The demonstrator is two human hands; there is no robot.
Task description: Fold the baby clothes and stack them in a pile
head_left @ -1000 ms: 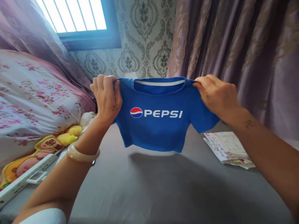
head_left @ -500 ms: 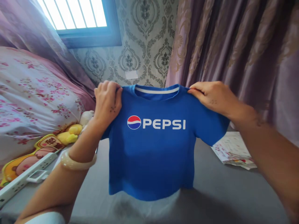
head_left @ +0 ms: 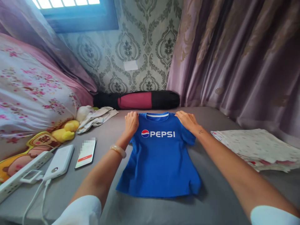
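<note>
Grey sheet: broad, seemingly giving room for spreading. Blue T-shirt: spread over sheet, mid-view, print up, hem toward person. Left hand, right hand: grip pinching one shoulder each, likely keeping neckline straight. White neck strip: smallest, between hands.

The flat gray bed has a blue short-sleeved T-shirt spread over it. A black-edged phone, a white plastic power bank and a long white power strip lie on the left, folded white patterned cloths on the right.
</note>
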